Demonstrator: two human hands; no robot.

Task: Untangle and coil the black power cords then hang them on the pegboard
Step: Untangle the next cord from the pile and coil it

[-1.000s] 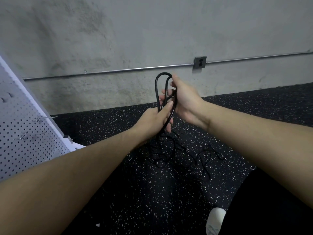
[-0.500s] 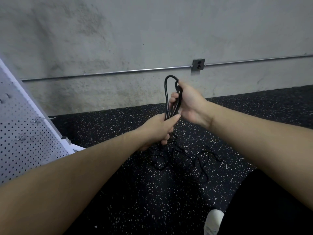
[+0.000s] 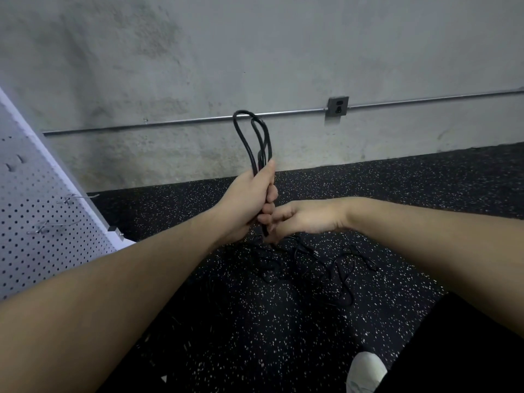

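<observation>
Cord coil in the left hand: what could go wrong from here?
1. The loops stand tall above the left hand, gripped only at their base; they could splay.
2. The right hand pulls cord from the tangle on the floor, which could knot tighter.

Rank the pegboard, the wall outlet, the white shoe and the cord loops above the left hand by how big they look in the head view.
1. pegboard, largest, though cut by the frame.
2. cord loops.
3. white shoe, near the loops' size, partly cut off and closer to the camera, so unsure.
4. wall outlet, smallest.
</observation>
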